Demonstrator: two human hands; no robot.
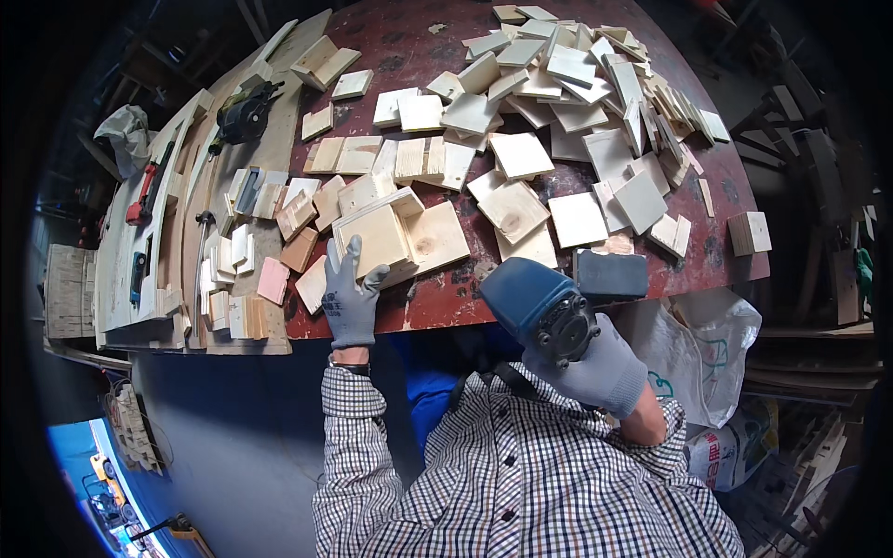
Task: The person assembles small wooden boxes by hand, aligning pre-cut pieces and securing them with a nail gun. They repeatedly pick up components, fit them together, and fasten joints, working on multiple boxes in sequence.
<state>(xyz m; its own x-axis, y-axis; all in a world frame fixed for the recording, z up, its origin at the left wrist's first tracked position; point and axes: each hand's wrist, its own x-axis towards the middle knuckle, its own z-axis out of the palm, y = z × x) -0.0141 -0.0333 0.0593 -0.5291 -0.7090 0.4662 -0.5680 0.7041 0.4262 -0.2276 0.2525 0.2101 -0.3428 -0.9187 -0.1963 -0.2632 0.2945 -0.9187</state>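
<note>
My left hand, in a grey glove, rests at the table's front edge. Its fingers are spread against the near left corner of a wooden block made of joined pieces. A flat board with a knot lies against that block's right side. In my right hand, also gloved, is a nail gun with a blue-grey body and a black round end cap. The tool is raised over the front edge, to the right of the block. Its nose and my right fingertips are hidden.
Many loose wood pieces are heaped across the dark red table. A dark rectangular block sits at its front edge. On the left bench are a red-handled tool and a black power tool. White sacks hang lower right.
</note>
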